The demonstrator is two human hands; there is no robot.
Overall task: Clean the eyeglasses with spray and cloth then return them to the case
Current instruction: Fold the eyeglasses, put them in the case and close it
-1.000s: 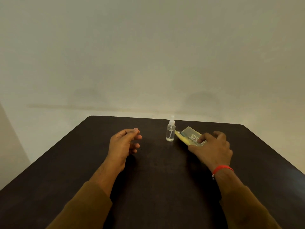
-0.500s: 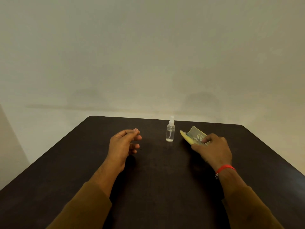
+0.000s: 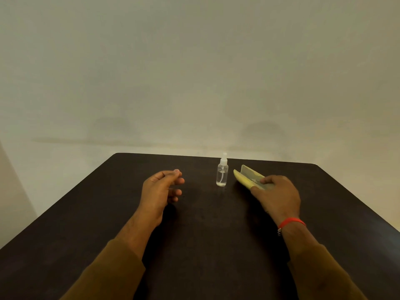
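Dark brown wooden table (image 3: pixel 201 234) seen from above, rounded far corners, far edge set near a plain off-white wall (image 3: pixel 194 72), faint smudged shadows cast low on the wall, room lit dimly and evenly, pale floor strip glimpsed at left.

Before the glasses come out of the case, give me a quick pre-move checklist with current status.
1. Case lid raised: ok, it stands open on the table.
2. Right hand at the case: ok, fingers reach into its near end.
3. Eyeglasses in a secure grip: cannot tell, the hand hides the inside.
4. Spray bottle upright and clear of the case: ok, standing just left of it, apart.
5. Left hand free to assist: ok, empty, loosely curled.
6. Cleaning cloth located: cannot tell, none visible.
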